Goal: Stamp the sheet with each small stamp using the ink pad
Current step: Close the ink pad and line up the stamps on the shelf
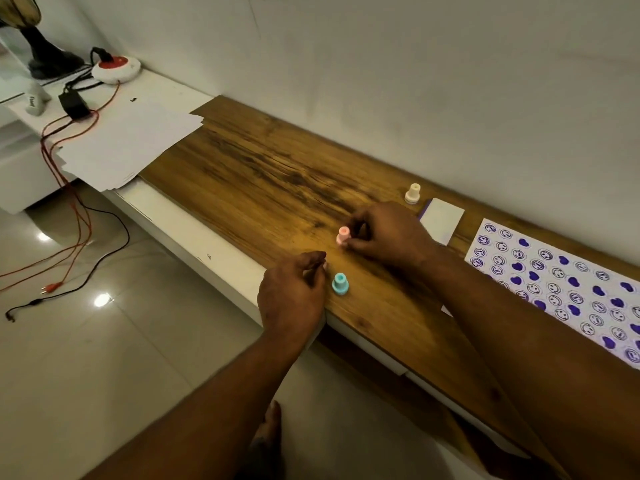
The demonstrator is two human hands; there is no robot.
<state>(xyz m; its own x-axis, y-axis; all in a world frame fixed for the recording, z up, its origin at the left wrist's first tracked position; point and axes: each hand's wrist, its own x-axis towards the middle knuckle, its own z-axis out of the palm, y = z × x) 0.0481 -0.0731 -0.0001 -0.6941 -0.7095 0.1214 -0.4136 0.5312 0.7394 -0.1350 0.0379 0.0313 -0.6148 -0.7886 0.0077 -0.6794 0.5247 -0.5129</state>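
Note:
A pink stamp [343, 235] stands on the wooden desk top [263, 174], and my right hand [388, 233] pinches it with its fingertips. A teal stamp [340, 283] stands upright near the front edge, just right of my left hand [294, 292], whose fingers are curled and hold nothing. A cream stamp [412, 193] stands farther back near the wall. Next to it lies the ink pad with its white lid [441, 220]. The sheet [554, 289] at the right is covered with several purple smiley and heart prints.
A stack of white paper [128, 143] lies at the desk's left end. Behind it are a black adapter [73, 105], a red and white round socket [116, 68] and red and black cables [69, 216] trailing onto the tiled floor. A white wall runs behind the desk.

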